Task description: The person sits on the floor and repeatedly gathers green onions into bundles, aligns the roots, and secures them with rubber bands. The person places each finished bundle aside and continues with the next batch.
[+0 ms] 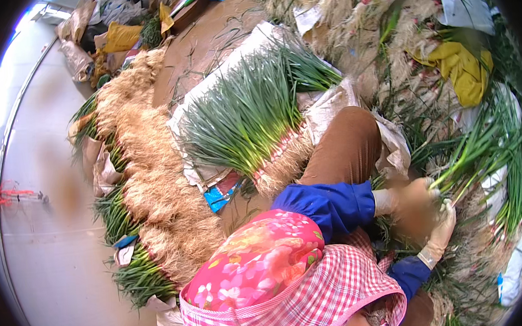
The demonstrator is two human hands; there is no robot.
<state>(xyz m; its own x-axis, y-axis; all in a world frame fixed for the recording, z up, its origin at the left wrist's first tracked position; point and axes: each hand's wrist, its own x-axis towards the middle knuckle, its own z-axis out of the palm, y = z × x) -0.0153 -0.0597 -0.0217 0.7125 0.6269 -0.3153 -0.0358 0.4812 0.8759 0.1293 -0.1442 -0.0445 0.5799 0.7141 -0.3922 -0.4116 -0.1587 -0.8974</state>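
Note:
Neither of my hands is in view. Before me crouches a person in a pink floral and checked bonnet [258, 258], seen from above. That person's one gloved hand [426, 190] grips a few green onions [465, 164], while the other gloved hand [445, 229] touches a thin stem. A brown blur hides part of the first hand. Beside the person's brown-trousered knee [344, 146], a neat row of green onions [258, 118] lies on a white woven sack [180, 116], pale roots towards the knee.
A long stack of rooty onion bundles [151, 152] runs along the white wall [53, 250]. Loose onions with long roots [342, 25] heap at upper right, near a yellow sack [463, 69]. Crumpled bags [116, 12] lie at the back; leaf scraps litter the brown floor [215, 34].

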